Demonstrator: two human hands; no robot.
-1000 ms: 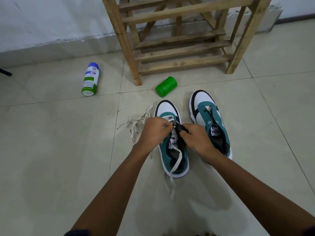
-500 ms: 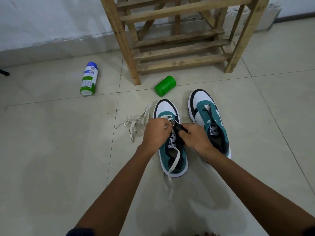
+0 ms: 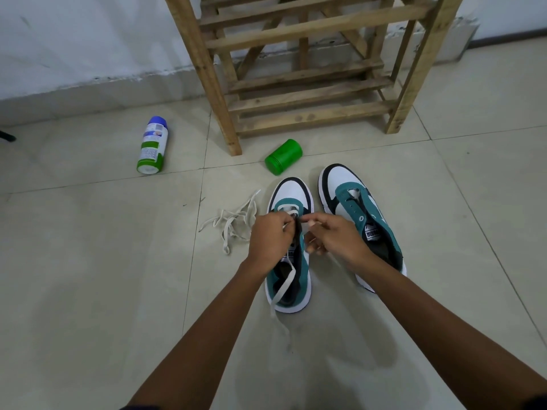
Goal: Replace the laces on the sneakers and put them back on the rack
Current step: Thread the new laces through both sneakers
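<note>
My left hand (image 3: 270, 236) pinches the white lace (image 3: 282, 287) at the front eyelets of the left sneaker (image 3: 291, 291) on the floor (image 3: 88, 276); my right hand (image 3: 334, 238) pinches its other end. The second sneaker (image 3: 355, 208) sits just beside, a loose lace (image 3: 233, 223) left, the rack (image 3: 296, 69) beyond.

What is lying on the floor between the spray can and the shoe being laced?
A loose white lace, heaped beside the shoe; toward the spray can, bare tile. Head view.

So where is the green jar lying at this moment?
In the head view, the green jar lies on its side on the floor, between the wooden rack leg and the toe of the left sneaker.
</note>
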